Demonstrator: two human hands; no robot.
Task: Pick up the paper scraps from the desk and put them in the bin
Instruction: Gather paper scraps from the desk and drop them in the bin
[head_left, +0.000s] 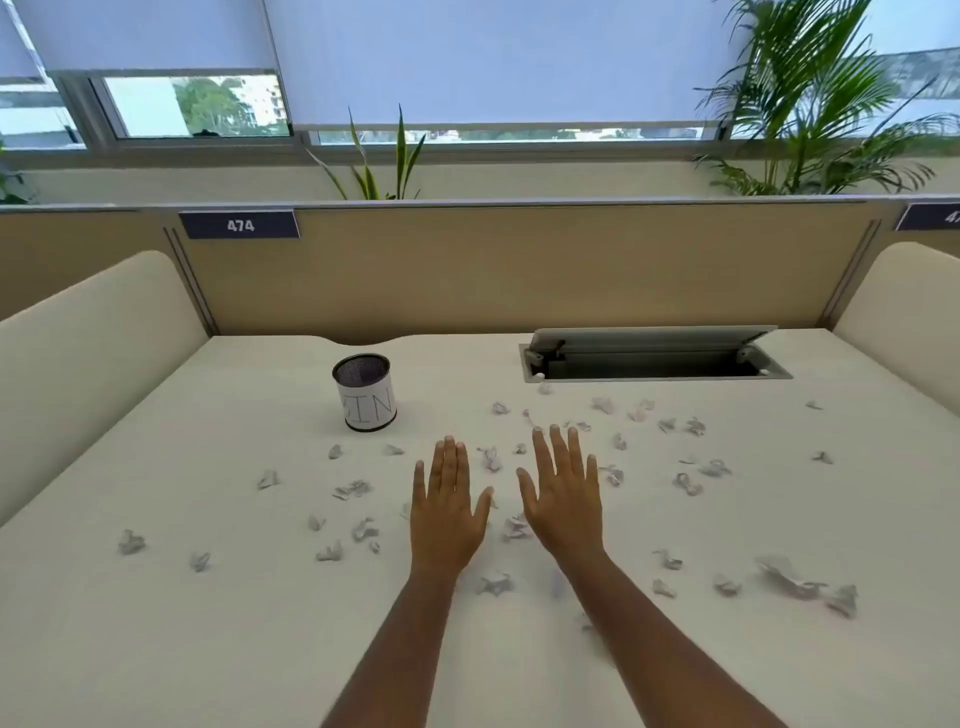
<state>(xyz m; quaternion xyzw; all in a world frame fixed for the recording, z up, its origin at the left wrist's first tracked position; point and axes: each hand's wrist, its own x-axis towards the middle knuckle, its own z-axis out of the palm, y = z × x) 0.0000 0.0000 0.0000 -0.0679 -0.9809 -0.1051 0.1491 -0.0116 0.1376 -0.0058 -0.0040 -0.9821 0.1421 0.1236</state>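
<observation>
At desk centre your left hand (448, 512) and right hand (563, 496) are flat, fingers spread, holding nothing. Crumpled paper scraps (489, 459) litter the desk (156, 649) from 9 to 3 o'clock; mesh bin (364, 392) at 11. Scraps look feather-light, soft: pinch each by its raised creases.

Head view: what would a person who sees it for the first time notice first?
Two open hands, left and right, are spread palm-down over the middle of the desk, holding nothing. Crumpled paper scraps lie scattered all around them, more to the right. A small bin labelled BIN stands upright beyond the left hand, and an open cable hatch sits at the far right of the desk.
</observation>
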